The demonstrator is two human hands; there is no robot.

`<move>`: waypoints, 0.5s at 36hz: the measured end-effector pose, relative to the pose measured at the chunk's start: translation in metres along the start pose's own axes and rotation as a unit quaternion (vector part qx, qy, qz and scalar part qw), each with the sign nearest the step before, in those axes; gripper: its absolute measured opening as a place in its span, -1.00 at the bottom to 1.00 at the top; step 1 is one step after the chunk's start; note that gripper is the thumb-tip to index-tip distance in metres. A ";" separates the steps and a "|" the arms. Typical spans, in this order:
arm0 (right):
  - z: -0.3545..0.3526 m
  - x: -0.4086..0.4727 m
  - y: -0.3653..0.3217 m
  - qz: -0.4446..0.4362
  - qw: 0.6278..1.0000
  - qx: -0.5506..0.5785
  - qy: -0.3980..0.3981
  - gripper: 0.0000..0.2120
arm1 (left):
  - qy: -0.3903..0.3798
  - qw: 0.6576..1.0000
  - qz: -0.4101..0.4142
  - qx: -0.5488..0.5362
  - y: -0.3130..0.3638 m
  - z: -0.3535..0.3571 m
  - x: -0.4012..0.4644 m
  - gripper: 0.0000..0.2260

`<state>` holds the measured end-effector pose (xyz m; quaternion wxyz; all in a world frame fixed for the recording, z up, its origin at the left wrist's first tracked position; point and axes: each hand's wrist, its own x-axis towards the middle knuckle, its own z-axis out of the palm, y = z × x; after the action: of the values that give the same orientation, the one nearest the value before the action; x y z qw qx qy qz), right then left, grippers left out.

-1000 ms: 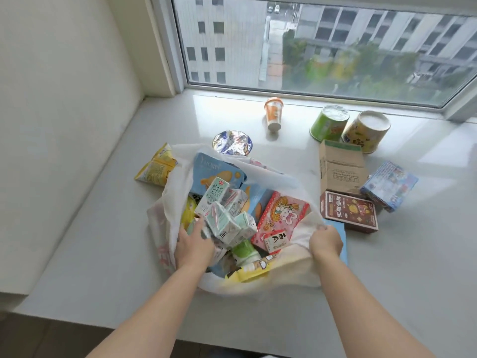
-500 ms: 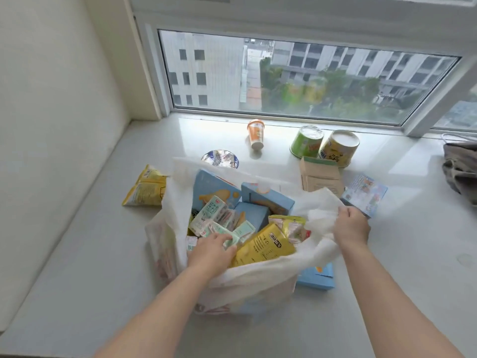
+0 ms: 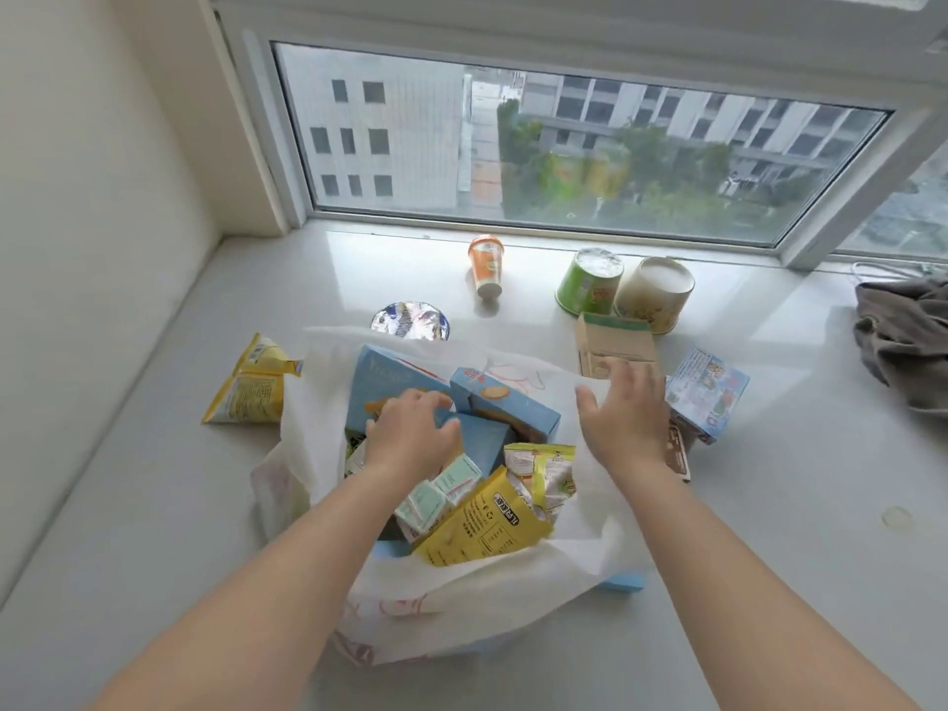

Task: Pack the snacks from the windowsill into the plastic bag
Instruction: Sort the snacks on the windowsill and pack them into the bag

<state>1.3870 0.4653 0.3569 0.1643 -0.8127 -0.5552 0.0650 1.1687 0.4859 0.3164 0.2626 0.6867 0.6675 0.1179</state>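
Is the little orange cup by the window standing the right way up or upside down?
Upside down. The orange cup stands on the windowsill with its wide end down and its narrow white base up.

Bright daylight through the window (image 3: 564, 146) glares off the windowsill (image 3: 410, 259) — hands motion-blurred, edges bowed.

Pale "Yocose"-like lettering on tall blue box (image 3: 382, 387), uncertain; print on other packs too blurred to read.
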 end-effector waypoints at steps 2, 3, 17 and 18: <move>0.001 0.019 -0.015 -0.040 0.999 -0.007 -0.014 -0.60 | 0.066 0.996 0.007 -0.054 -0.002 -0.016 0.008 -0.76; 0.002 0.029 -0.023 -0.062 0.998 -0.015 -0.025 -0.61 | 0.103 0.992 0.004 -0.076 -0.003 -0.026 0.012 -0.78; 0.097 0.076 -0.214 -0.233 0.957 -0.022 -0.169 -0.68 | 0.207 0.806 -0.425 -0.358 -0.153 -0.108 0.089 -0.69; 0.108 0.079 -0.226 -0.242 0.955 -0.028 -0.172 -0.69 | 0.186 0.785 -0.447 -0.386 -0.164 -0.107 0.095 -0.65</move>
<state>1.1864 0.6337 0.3387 0.0540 -0.6351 -0.7565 0.1465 0.9812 0.5954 0.3024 0.4000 0.1168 0.8344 0.3608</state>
